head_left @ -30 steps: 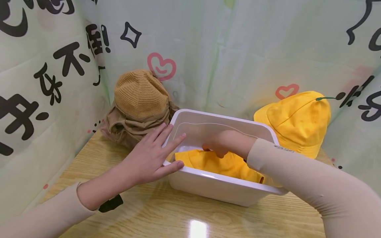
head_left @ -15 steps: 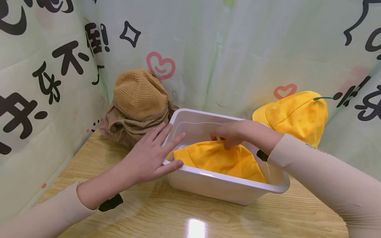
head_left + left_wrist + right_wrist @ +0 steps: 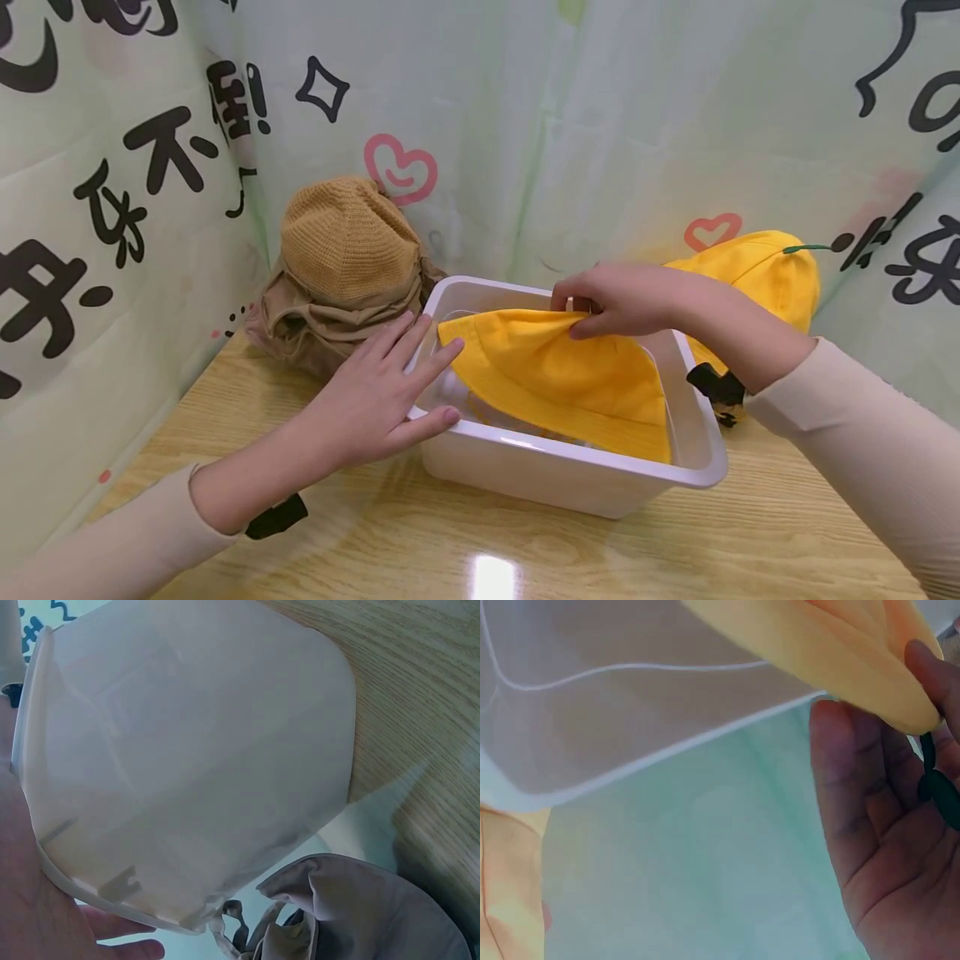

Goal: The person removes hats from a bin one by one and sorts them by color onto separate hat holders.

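My right hand (image 3: 630, 300) pinches the crown of a yellow bucket hat (image 3: 555, 371), thumb on the near side. The hat hangs tilted within the mouth of a white plastic bin (image 3: 525, 479), its brim low toward the near wall. A dark green stem (image 3: 939, 796) hangs from the hat's top beside the palm in the right wrist view. My left hand (image 3: 382, 392) rests on the bin's left rim with fingers spread and straight. Something yellow shows faintly beneath the hat, too hidden to tell its kind.
Left of the bin, a tan knitted hat (image 3: 348, 237) sits on brown fabric hats (image 3: 330, 321). Another yellow hat (image 3: 780, 283) with a green stem stands behind the right forearm. A printed curtain (image 3: 600, 125) encloses the wooden table (image 3: 360, 533).
My right hand has risen from inside the bin, lifting the yellow hat by its top so more of its brim shows. The left hand has stayed on the rim.
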`<state>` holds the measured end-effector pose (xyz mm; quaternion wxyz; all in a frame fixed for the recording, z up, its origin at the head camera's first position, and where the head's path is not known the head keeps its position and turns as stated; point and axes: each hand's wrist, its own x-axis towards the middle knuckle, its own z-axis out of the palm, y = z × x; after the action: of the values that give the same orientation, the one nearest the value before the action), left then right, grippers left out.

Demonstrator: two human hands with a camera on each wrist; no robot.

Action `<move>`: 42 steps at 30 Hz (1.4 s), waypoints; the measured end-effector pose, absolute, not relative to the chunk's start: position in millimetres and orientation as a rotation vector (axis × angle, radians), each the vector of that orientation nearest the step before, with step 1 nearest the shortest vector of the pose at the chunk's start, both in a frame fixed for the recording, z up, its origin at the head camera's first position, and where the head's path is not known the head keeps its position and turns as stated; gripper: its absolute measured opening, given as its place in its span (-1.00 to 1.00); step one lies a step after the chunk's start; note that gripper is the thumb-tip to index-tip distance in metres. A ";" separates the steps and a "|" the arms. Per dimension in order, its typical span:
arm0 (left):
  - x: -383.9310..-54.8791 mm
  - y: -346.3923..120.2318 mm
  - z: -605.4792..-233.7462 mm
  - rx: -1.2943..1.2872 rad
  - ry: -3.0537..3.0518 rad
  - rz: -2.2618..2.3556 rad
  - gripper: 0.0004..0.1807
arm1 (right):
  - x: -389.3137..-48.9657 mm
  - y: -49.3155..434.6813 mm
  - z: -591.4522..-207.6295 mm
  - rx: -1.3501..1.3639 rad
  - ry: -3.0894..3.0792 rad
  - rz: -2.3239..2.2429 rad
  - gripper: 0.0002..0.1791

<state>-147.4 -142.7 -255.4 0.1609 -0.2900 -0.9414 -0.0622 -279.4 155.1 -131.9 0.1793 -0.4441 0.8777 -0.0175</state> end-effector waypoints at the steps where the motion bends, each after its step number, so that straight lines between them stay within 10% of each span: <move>1: -147.3 -142.6 -255.6 -0.830 -2.686 -0.175 -0.18 | -278.5 157.0 -128.8 -1.272 2.503 -0.059 -0.80; 42: -147.6 -142.1 -254.9 -0.829 -2.673 -0.142 -0.19 | -267.8 213.0 -62.3 -1.435 3.058 -0.353 -0.81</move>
<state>-147.6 -142.1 -254.9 0.1687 -0.2916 -0.9402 -0.0500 -267.8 213.0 -62.3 -0.1268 -0.4191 0.8931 -0.1030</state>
